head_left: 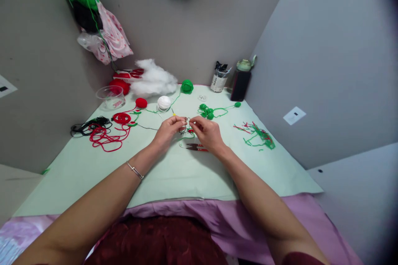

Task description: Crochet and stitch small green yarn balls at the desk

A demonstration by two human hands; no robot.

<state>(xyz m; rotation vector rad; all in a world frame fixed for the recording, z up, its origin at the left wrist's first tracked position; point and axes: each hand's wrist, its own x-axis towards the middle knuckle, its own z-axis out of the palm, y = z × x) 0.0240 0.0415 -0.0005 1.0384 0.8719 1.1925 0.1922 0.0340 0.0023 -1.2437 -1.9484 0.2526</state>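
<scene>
Left hand (171,129) and right hand (207,131), just apart, pinch thin dark yarn (188,119); slack could tangle or snag on nearby snips (194,147).

Yarn-craft work corner, grey walls (199,29), pale green tabletop (161,178), yarn balls (187,87), fluffy white stuffing (154,78)

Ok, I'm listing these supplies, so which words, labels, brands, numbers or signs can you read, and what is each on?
No text here is clear enough to quote.
Jar at the back: dark print on its pale side, too small to read.
Clear cup on the left: red print, too blurred to read.
</scene>
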